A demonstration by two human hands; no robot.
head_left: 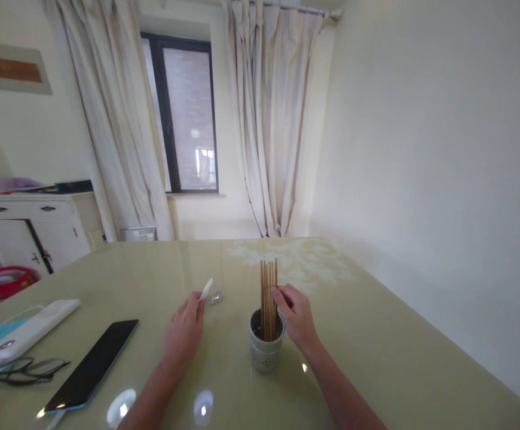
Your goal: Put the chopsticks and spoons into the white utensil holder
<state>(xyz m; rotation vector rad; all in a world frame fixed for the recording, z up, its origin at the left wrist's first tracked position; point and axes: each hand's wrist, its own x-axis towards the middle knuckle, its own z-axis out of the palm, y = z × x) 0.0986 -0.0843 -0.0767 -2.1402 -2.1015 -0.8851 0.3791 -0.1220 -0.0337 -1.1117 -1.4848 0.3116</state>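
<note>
My right hand [296, 313] is closed, thumb and fingers pinching the chopsticks [268, 292]. The bundle of several brown wooden chopsticks stands upright in a grey cup-shaped holder [266, 355] with small holes in its side. Left of the holder, my left hand [186, 327] is closed low over the table. A slim white utensil [207, 289] sticks up out of its fingers; its kind is not clear. Just beside it shows the shiny bowl of a metal spoon [216, 297], its handle hidden by the hand.
The glossy greenish table [367, 334] runs along the wall on the right. To the left lie a black phone [96, 364] with a cable, folded glasses [24, 370], a white power bank [31, 331] and a blue mask [0, 340]. Behind are a white cabinet [63, 236] and curtains [273, 119].
</note>
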